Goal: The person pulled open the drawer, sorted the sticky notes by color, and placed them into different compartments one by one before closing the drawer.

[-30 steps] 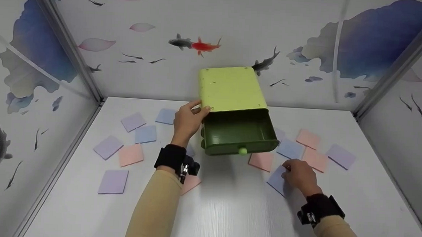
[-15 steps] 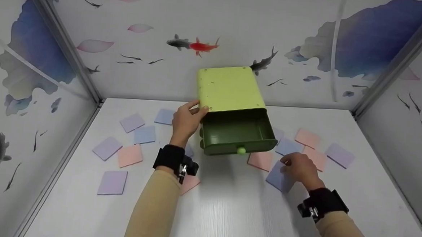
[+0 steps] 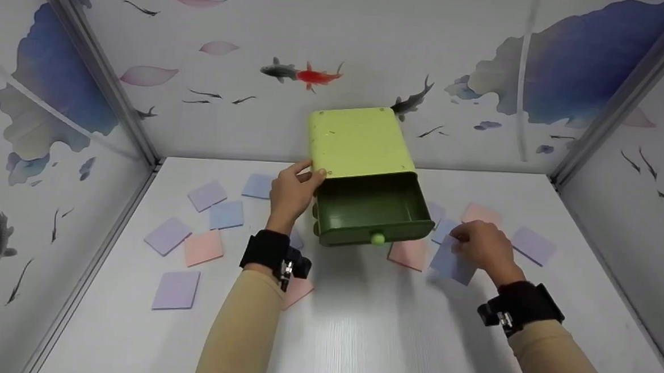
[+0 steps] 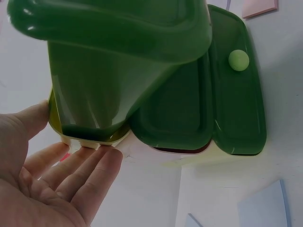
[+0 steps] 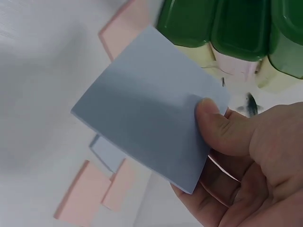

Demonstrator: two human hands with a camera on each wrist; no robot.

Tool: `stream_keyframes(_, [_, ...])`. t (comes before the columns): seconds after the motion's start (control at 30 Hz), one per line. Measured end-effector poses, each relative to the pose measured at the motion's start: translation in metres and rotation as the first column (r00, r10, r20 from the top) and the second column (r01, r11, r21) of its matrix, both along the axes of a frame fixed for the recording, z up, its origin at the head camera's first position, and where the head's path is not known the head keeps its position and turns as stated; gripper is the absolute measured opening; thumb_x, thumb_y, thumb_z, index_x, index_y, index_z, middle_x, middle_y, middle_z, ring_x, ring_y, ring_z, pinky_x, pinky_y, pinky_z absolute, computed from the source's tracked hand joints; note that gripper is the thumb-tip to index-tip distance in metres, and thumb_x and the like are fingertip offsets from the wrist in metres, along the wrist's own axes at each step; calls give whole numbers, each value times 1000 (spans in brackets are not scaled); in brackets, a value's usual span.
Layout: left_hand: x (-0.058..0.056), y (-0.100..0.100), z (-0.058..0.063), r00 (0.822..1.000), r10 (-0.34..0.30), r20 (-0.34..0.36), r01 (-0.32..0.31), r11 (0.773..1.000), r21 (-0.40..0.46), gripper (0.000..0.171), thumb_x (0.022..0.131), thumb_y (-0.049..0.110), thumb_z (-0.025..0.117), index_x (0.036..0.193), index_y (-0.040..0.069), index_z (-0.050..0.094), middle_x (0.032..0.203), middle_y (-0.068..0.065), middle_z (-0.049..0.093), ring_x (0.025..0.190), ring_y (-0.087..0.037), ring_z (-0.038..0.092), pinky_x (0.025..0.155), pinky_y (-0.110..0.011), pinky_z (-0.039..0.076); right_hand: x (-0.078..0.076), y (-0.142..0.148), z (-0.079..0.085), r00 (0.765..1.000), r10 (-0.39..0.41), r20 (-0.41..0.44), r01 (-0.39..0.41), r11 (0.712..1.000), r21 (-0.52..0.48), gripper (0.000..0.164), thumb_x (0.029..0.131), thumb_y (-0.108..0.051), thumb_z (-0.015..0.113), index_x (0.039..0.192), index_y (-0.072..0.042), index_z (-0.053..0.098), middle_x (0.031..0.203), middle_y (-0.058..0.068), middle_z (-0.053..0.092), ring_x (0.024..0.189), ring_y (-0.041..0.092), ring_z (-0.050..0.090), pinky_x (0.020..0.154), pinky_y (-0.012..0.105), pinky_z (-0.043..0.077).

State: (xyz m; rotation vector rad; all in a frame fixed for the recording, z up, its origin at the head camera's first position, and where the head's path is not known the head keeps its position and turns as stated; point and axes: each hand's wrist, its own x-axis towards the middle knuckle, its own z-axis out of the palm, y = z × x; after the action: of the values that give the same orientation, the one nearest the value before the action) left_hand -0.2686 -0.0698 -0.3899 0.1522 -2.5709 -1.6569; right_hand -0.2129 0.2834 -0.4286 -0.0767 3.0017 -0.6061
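A small yellow-green drawer unit (image 3: 362, 142) stands toward the back of the table, its dark green top drawer (image 3: 376, 203) pulled out with nothing inside. My left hand (image 3: 293, 196) grips the unit's front left corner, thumb on the top and fingers along the side. In the left wrist view, two closed drawers (image 4: 236, 104) show beyond the pulled-out one. My right hand (image 3: 485, 248) pinches a blue square card (image 5: 147, 109) by one edge, thumb on its face and fingers behind. The card is raised off the table, to the right of the drawer unit.
Several purple, pink and blue square cards lie on both sides, among them a purple card (image 3: 176, 290) at left and a pink card (image 3: 408, 254) beside the drawer. Patterned panels (image 3: 227, 118) wall the white table (image 3: 358, 335) at back and sides.
My right hand has lifted the blue card from the table and moved slightly up and right with it. My left hand keeps its hold on the drawer unit.
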Motion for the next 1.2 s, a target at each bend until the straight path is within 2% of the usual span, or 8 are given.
stream_keyframes(0.37, [1,0,1,1000,2,13,-2,1000,10,51,91,43,66,138,24,56,127,-7,67,116,-22,65,101,-41,48,-8,-2,50,995,-10,-103,16,999,52,31,87,3,57,114,-4,72,110,25,69,93,39,63,77,56,50])
stream_keyframes(0.7, [3,-1,1,1000,-14,-1,14,1000,15,51,92,43,65,138,22,56,127,-9,67,117,-24,64,102,-43,47,-13,-18,99,971,5,-240,24,993,116,29,88,3,58,110,-7,74,108,23,69,95,44,63,77,59,50])
stream_keyframes(0.97, [3,-1,1,1000,-8,-5,8,1000,24,50,93,42,65,138,22,56,126,-8,68,115,-22,65,102,-42,47,-21,-46,124,952,39,-304,7,989,147,31,89,4,57,111,-8,74,108,22,71,97,43,64,79,57,51])
stream_keyframes(1.2, [3,0,1,1000,-4,12,3,1000,19,50,92,43,65,138,25,56,128,-7,67,116,-21,64,101,-41,48,-25,-64,135,932,56,-358,-19,994,106,36,87,8,54,109,-10,76,105,20,72,95,42,65,79,57,51])
